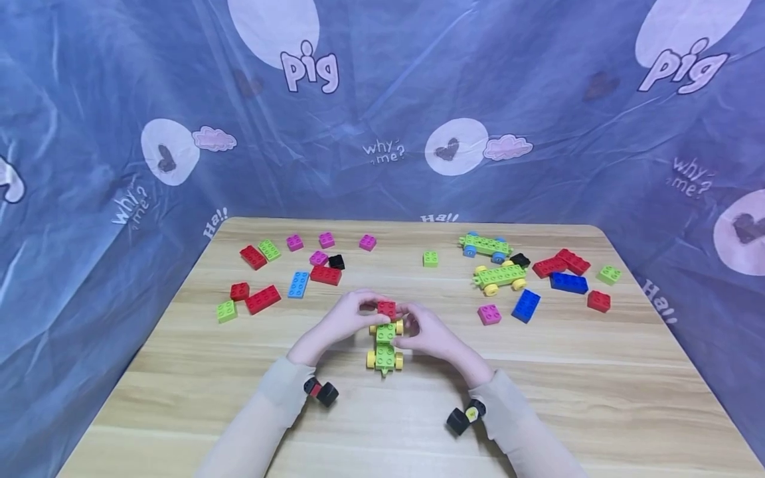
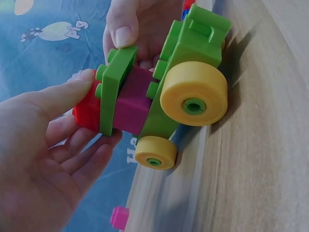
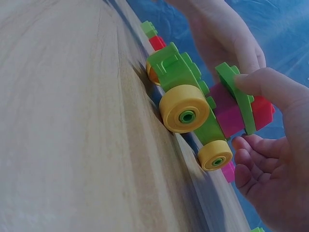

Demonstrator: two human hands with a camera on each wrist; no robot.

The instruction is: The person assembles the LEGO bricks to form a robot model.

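Observation:
A green toy car base [image 1: 385, 357] with yellow wheels [image 2: 193, 94] stands on the table in front of me. On it sits a purple brick [image 2: 133, 99], topped by a thin green studded piece [image 2: 116, 87], with a red brick [image 1: 386, 309] stacked on the far part of that piece. My left hand [image 1: 354, 315] pinches the red brick between thumb and fingers. Opposite it, my right hand [image 1: 425, 333] holds the thin green piece, its thumb on one edge and fingertips at the other, as the right wrist view shows.
Two more green car bases stand at the back right, one with blue wheels [image 1: 485, 246], one with yellow wheels [image 1: 501, 275]. Near them lie blue bricks [image 1: 526, 305] and red bricks [image 1: 599, 301]. Loose red, pink, green and black bricks and a light blue brick [image 1: 298, 285] lie at the left.

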